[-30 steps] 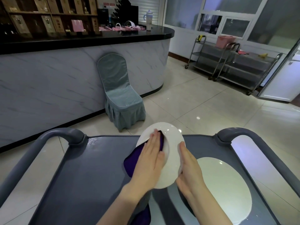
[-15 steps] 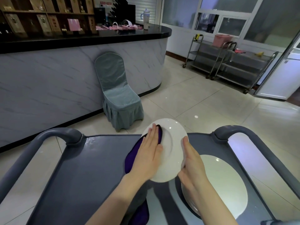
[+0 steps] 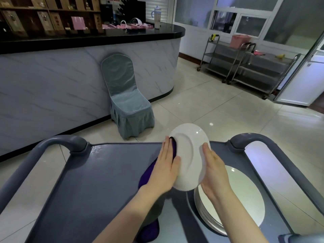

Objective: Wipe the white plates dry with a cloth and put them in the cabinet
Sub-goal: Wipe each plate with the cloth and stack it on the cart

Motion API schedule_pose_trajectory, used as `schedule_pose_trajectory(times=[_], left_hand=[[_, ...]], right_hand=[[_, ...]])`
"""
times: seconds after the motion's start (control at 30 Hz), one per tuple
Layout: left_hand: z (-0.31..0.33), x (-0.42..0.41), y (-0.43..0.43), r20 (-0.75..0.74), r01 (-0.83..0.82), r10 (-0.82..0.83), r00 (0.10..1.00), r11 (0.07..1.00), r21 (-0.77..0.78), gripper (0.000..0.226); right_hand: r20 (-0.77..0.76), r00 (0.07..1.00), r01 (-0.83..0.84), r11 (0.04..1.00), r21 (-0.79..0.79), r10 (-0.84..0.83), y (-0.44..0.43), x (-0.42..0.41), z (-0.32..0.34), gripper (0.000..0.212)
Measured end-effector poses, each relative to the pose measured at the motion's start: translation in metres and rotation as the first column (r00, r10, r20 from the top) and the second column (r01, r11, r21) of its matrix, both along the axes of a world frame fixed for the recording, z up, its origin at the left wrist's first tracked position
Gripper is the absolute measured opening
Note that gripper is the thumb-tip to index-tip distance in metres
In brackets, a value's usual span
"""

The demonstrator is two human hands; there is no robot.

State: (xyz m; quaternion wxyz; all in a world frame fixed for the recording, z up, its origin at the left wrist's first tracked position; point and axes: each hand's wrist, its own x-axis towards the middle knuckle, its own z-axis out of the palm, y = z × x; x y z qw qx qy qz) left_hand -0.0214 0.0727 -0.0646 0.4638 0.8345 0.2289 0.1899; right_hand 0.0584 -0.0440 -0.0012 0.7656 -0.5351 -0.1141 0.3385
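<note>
I hold a white plate [image 3: 190,151] tilted almost on edge above the grey cart tray [image 3: 96,181]. My right hand [image 3: 213,172] grips its right rim, thumb on the front; the fingers behind are hidden. My left hand [image 3: 164,165] lies flat with straight fingers and presses a purple cloth [image 3: 146,174] against the plate's left side. The cloth hangs down under my left forearm. A stack of white plates [image 3: 245,195] rests on the tray at the right, below my right wrist.
The cart has curved grey handles at the far left [image 3: 57,139] and far right [image 3: 254,137]. Beyond it a covered teal chair [image 3: 126,102] stands against a marble-fronted counter [image 3: 70,76]. Steel trolleys [image 3: 245,67] stand at the back right on the tiled floor.
The plate has been raised and turned more upright. My left hand with the cloth has slid from the plate's middle toward its left rim. My right hand keeps its hold on the right rim.
</note>
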Motion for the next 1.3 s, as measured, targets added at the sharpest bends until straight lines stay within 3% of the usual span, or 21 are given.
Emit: schedule_pose_trajectory(times=[0.1, 0.17, 0.23, 0.3, 0.33, 0.5, 0.57, 0.63, 0.7, 0.73, 0.77, 0.83, 0.9, 0.97, 1.1, 1.3], left_hand=[[-0.017, -0.02, 0.013, -0.097, 0.04, -0.052, 0.994, 0.992, -0.121, 0.055], [-0.019, -0.034, 0.025, -0.14, -0.119, 0.092, 0.986, 0.973, -0.2, 0.042], [-0.005, -0.046, 0.038, -0.088, -0.294, 0.288, 0.954, 0.827, -0.478, 0.031], [0.012, -0.061, 0.047, -0.006, -0.274, 0.402, 0.915, 0.612, -0.742, 0.026], [0.02, -0.071, 0.05, 0.037, -0.239, 0.442, 0.897, 0.552, -0.799, 0.025], [0.024, -0.117, 0.067, 0.01, -0.36, 0.559, 0.829, 0.548, -0.755, 0.022], [0.014, -0.133, 0.076, -0.023, -0.416, 0.607, 0.794, 0.516, -0.749, 0.023], [0.001, -0.148, 0.083, -0.043, -0.444, 0.647, 0.761, 0.471, -0.762, 0.025], [-0.017, -0.163, 0.091, -0.06, -0.462, 0.683, 0.728, 0.423, -0.78, 0.026], [-0.026, -0.171, 0.095, -0.072, -0.476, 0.704, 0.706, 0.397, -0.784, 0.028], [-0.035, -0.179, 0.1, -0.085, -0.494, 0.723, 0.686, 0.377, -0.783, 0.029], [-0.051, -0.196, 0.11, -0.1, -0.525, 0.744, 0.661, 0.363, -0.77, 0.032], [-0.065, -0.212, 0.117, -0.111, -0.538, 0.746, 0.657, 0.36, -0.762, 0.033], [-0.076, -0.225, 0.123, -0.136, -0.542, 0.736, 0.663, 0.347, -0.765, 0.033], [-0.093, -0.241, 0.128, -0.215, -0.622, 0.713, 0.667, 0.375, -0.687, 0.032], [-0.102, -0.261, 0.134, -0.309, -0.72, 0.661, 0.684, 0.544, -0.431, 0.038]], right_hand=[[0.358, 0.933, 0.059, 0.974, -0.218, 0.024, 0.001, 0.005, -0.002, 0.02], [0.573, 0.807, 0.062, 0.947, -0.317, 0.139, 0.004, 0.001, -0.006, 0.019], [0.704, 0.657, 0.012, 0.929, -0.369, 0.271, 0.01, -0.011, -0.012, 0.02], [0.796, 0.474, -0.037, 0.912, -0.409, 0.377, 0.02, -0.025, -0.021, 0.028], [0.822, 0.389, -0.057, 0.902, -0.429, 0.415, 0.026, -0.033, -0.025, 0.033], [0.884, -0.063, -0.137, 0.873, -0.468, 0.464, 0.052, -0.067, -0.05, 0.047], [0.846, -0.147, -0.187, 0.826, -0.532, 0.512, 0.065, -0.075, -0.057, 0.047], [0.736, -0.209, -0.222, 0.701, -0.677, 0.644, 0.081, -0.079, -0.062, 0.051], [0.607, -0.138, -0.289, 0.554, -0.781, 0.783, 0.096, -0.081, -0.07, 0.06], [0.584, -0.029, -0.322, 0.545, -0.774, 0.812, 0.102, -0.081, -0.075, 0.059], [0.581, 0.109, -0.316, 0.582, -0.749, 0.807, 0.107, -0.08, -0.08, 0.055], [0.623, 0.302, -0.112, 0.675, -0.729, 0.722, 0.115, -0.075, -0.093, 0.049], [0.585, 0.443, 0.009, 0.649, -0.761, 0.68, 0.123, -0.075, -0.104, 0.054], [0.482, 0.575, -0.064, 0.623, -0.779, 0.661, 0.134, -0.082, -0.113, 0.047], [0.401, 0.677, -0.118, 0.629, -0.769, 0.617, 0.148, -0.103, -0.131, 0.032], [0.39, 0.652, -0.059, 0.556, -0.829, 0.651, 0.154, -0.131, -0.159, 0.038]])
